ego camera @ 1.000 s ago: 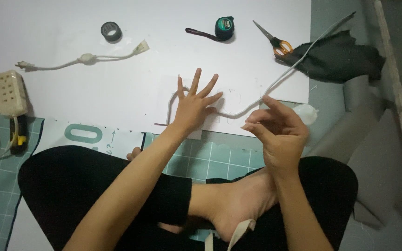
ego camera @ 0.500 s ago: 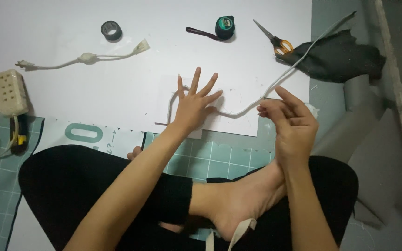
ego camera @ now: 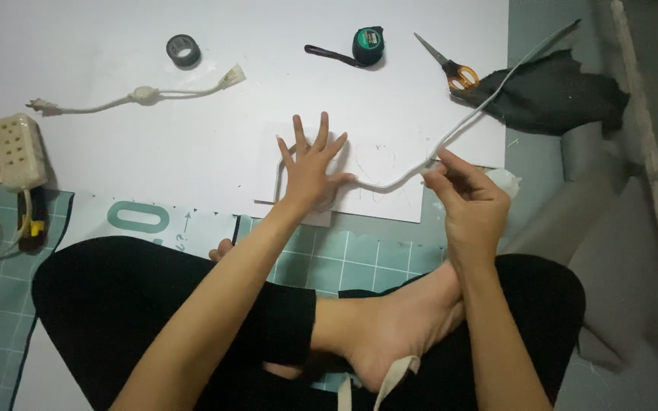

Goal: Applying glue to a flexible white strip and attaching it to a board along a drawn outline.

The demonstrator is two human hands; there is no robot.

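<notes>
My left hand lies flat with its fingers spread on a white sheet of paper, pressing down one bent end of a long white cord. My right hand pinches that cord between thumb and fingers just right of the sheet. From there the cord runs up and to the right, over a black cloth. A faint heart is drawn on the paper between my hands.
Scissors with orange handles, a green tape measure, a roll of black tape and a short white plug cable lie on the white board. A cream power strip sits left. My crossed legs rest on a green cutting mat.
My right hand has moved up and forward along the cord toward the paper's right edge, drawing the cord straighter. My left hand has stayed flat on the sheet.
</notes>
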